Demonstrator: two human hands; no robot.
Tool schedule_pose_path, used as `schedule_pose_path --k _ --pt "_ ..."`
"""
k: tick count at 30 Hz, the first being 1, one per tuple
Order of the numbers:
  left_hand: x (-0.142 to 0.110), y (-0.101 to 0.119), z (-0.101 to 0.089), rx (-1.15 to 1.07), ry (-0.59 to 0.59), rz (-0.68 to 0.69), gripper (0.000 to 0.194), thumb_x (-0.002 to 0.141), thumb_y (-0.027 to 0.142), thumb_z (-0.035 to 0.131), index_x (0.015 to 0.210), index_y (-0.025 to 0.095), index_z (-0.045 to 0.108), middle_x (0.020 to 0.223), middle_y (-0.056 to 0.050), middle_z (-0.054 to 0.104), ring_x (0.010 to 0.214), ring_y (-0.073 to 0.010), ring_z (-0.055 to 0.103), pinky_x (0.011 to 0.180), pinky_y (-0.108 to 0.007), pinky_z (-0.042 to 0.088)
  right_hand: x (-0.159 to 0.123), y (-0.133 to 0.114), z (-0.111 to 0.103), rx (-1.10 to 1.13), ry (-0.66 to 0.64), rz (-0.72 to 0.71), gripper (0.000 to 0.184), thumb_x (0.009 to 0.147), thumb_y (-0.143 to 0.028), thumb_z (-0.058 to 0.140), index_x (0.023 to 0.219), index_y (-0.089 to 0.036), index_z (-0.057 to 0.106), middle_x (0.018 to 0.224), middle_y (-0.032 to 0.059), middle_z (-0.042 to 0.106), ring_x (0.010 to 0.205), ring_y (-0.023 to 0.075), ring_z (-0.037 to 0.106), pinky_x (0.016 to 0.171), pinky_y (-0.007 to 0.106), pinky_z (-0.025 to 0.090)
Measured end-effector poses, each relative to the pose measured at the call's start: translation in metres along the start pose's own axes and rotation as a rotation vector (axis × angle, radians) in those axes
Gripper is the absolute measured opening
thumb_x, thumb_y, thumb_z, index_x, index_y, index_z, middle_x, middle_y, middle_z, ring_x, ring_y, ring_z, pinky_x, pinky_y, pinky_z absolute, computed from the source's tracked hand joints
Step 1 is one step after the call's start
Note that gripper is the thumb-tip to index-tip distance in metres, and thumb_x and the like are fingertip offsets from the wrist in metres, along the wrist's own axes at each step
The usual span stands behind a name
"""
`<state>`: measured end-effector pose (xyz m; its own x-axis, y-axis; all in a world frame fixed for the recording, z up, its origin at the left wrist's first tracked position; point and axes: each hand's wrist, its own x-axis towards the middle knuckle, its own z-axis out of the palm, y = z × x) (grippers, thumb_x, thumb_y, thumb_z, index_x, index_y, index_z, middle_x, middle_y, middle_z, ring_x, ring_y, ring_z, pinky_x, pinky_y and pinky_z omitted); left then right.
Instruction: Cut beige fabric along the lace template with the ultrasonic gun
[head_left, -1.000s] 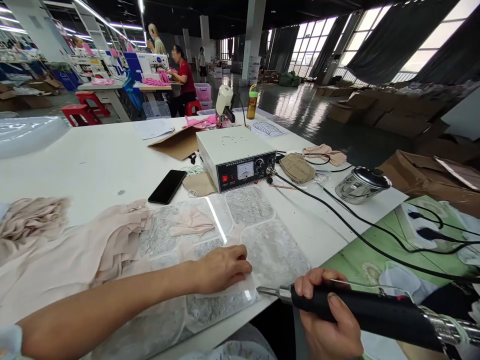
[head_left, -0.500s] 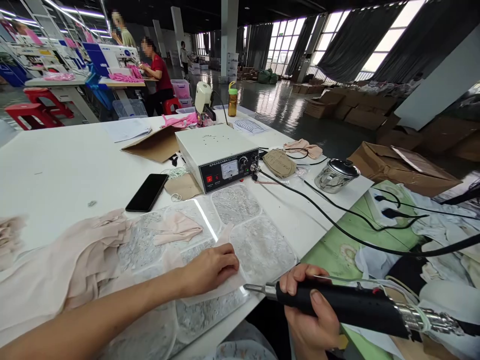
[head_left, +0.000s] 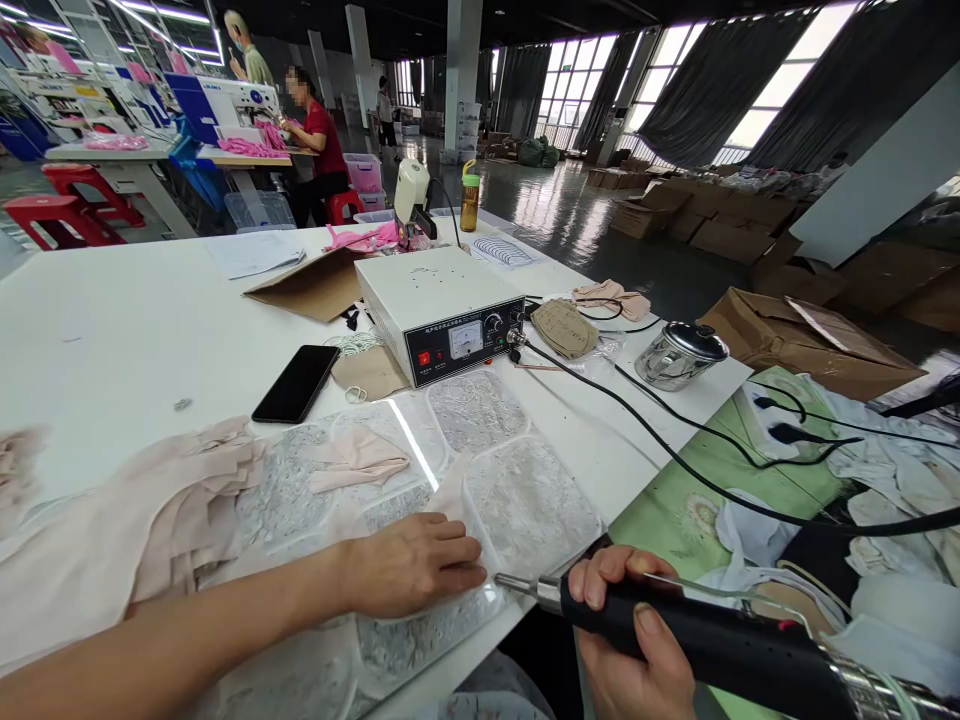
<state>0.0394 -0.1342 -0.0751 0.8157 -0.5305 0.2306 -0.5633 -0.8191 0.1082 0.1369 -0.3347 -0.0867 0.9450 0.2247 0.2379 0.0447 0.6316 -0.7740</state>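
L hand [head_left: 416,565] half-curled, grip unclear, resting over sheer pale-pink cloth [head_left: 451,490] on grey marbled mat [head_left: 532,490], prob. steadying it | R hand [head_left: 634,625] wrapping black cylindrical metal-tipped tool [head_left: 735,640], prob. guiding tip [head_left: 514,583] nr. cloth

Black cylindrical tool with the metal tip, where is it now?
In the head view, the black cylindrical metal-tipped tool is at lower right, gripped in the right hand, its tip pointing left near the left hand.

Left hand [head_left: 416,565] on pale fabric [head_left: 450,490], right hand [head_left: 637,675] gripping black tool [head_left: 720,640], white table [head_left: 150,320]
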Motion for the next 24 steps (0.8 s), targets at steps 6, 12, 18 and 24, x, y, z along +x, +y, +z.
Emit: schedule_pose_path --k 6,12,18,24 --pt "-0.0012 0.0012 -0.0011 0.035 0.026 0.023 0.014 0.099 0.013 0.046 0.105 0.014 0.059 0.084 -0.006 0.063 0.073 -0.016 0.054 0.063 -0.031 0.04 0.0005 -0.0029 0.0004 -0.069 0.015 -0.001 0.012 0.076 -0.03 0.056 0.084 -0.022 0.058 0.068 -0.0025 0.05 0.05 0.0113 0.047 0.047 0.027 0.041" --pt "-0.0018 -0.0014 0.001 -0.023 0.031 0.03 0.014 0.099 0.013 0.047 0.107 0.014 0.058 0.085 -0.006 0.063 0.074 -0.0166 0.053 0.065 -0.031 0.04 0.0011 -0.0032 -0.0001 -0.109 0.046 -0.015 0.013 0.074 -0.032 0.055 0.083 -0.023 0.059 0.066 -0.0022 0.048 0.048 0.0122 0.044 0.044 0.029 0.037" --pt "-0.0015 -0.0014 0.0012 -0.001 0.04 0.011 0.014 0.1 0.015 0.045 0.101 0.017 0.059 0.082 -0.004 0.06 0.071 -0.0156 0.051 0.061 -0.031 0.038 0.0012 -0.0044 0.002 -0.124 0.048 -0.018 0.012 0.074 -0.032 0.055 0.081 -0.023 0.058 0.066 -0.0022 0.048 0.047 0.0115 0.044 0.043 0.028 0.037" --pt "-0.0013 -0.0015 -0.0003 0.002 0.028 0.004 0.015 0.1 0.015 0.045 0.101 0.018 0.06 0.081 -0.004 0.059 0.07 -0.0155 0.051 0.062 -0.031 0.038 0.0018 -0.0077 0.0018 -0.157 0.051 -0.027 0.012 0.073 -0.033 0.056 0.08 -0.023 0.058 0.065 -0.0024 0.047 0.046 0.0119 0.044 0.042 0.028 0.037"
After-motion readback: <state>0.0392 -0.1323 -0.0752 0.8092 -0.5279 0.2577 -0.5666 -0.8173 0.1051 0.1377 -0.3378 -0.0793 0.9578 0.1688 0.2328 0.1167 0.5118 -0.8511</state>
